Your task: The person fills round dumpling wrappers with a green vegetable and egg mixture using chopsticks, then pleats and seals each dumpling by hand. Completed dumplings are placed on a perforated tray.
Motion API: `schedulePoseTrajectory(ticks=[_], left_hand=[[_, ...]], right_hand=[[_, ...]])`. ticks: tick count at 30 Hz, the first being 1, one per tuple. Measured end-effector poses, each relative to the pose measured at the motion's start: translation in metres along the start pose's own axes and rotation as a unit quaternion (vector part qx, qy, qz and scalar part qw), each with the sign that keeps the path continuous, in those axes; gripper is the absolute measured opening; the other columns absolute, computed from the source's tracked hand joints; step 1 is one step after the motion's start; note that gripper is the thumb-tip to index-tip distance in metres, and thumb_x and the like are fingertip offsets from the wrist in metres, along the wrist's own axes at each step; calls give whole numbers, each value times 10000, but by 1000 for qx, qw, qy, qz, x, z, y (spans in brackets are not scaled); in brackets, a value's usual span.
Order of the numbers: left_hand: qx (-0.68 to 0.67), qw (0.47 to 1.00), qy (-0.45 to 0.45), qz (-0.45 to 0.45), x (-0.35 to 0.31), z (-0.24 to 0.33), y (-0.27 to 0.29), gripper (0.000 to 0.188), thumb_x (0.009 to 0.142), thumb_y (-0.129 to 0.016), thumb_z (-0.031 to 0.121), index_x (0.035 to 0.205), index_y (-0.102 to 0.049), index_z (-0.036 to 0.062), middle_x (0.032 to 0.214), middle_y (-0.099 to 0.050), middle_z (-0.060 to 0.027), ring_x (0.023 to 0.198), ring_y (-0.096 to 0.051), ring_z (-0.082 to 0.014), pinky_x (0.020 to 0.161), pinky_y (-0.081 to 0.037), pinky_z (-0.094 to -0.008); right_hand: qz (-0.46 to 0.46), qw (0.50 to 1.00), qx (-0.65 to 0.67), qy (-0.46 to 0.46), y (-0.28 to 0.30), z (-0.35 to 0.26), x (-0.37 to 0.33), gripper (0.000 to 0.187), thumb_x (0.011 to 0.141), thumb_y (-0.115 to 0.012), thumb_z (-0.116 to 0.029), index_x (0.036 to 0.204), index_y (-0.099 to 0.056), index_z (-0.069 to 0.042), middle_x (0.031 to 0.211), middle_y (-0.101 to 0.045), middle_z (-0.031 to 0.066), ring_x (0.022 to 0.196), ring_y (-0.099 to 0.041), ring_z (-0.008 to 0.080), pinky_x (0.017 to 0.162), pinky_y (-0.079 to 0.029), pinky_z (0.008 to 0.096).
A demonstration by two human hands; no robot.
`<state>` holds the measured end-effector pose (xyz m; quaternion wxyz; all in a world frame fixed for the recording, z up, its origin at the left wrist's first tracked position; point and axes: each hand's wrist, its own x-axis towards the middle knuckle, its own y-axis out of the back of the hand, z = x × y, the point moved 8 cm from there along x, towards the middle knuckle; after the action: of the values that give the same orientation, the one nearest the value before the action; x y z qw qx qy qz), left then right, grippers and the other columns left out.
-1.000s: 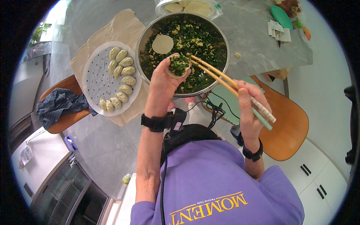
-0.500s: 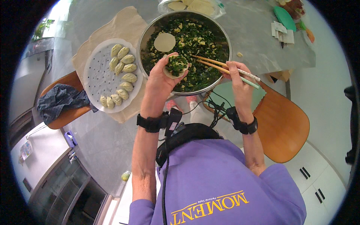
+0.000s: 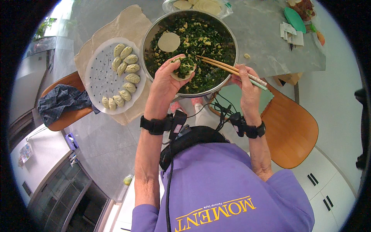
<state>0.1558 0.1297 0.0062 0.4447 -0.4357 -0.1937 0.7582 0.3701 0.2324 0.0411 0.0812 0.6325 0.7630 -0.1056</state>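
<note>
Cupped in my left hand (image 3: 167,75) is a round dumpling wrapper (image 3: 178,76) with green filling heaped on it, above the near-left rim of a large steel bowl (image 3: 144,54). My right hand (image 3: 249,83) grips a pair of chopsticks (image 3: 228,69), whose tips reach into the chopped green and yellow filling (image 3: 205,40). The two sticks lie close together. A bare round wrapper (image 3: 169,42) rests on the filling at the bowl's left side. Left of the bowl, several pleated dumplings (image 3: 131,59) lie in a curve on a perforated white round sheet (image 3: 101,73).
Beneath the sheet spreads a beige cloth (image 3: 127,23) on the grey table (image 3: 262,23). More wrappers (image 3: 206,5) sit in plastic behind the bowl. Papers (image 3: 291,34) and a green lid (image 3: 294,19) lie far right. Wooden chairs (image 3: 291,131) stand on both sides; one bears dark cloth (image 3: 63,104).
The chopsticks have drawn closer together in my right hand. My left thumb has come further over the filled wrapper, which is slightly more folded. The whole view has shifted a little.
</note>
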Motion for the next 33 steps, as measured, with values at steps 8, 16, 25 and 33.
schedulePoseTrajectory(ticks=[8,16,25,33], left_hand=[[-4,1000,5,2,-1,0,-2,338,954,-489,76,1272,-490,-40,1203,-597,-223,1093,-623,-325,892,-567,-424],[15,1000,16,14,-1,2,0,338,961,-488,68,1282,-492,-38,1191,-604,-219,1093,-625,-319,899,-565,-417],[-8,998,41,-50,-5,3,-14,337,959,-498,75,1283,-507,-21,1131,-632,-159,1019,-650,-248,852,-573,-371],[-14,998,36,-59,-4,3,-17,314,967,-497,112,1250,-545,-15,1072,-641,-108,925,-645,-160,777,-565,-304]], right_hand=[[-28,997,-40,-52,9,16,-14,399,870,-730,-281,1134,-618,-4,968,-666,50,831,-624,107,744,-522,251],[-124,967,-186,-121,5,14,-37,282,849,-738,-185,1041,-648,1,968,-667,54,828,-612,81,689,-507,236],[-177,819,-330,434,-96,-58,-62,216,742,-670,-46,954,-665,-87,991,-598,78,925,-594,267,779,-512,365],[-202,724,-372,545,-112,-50,-65,191,736,-673,-106,926,-662,-115,1093,-592,33,1069,-550,245,896,-469,366]])
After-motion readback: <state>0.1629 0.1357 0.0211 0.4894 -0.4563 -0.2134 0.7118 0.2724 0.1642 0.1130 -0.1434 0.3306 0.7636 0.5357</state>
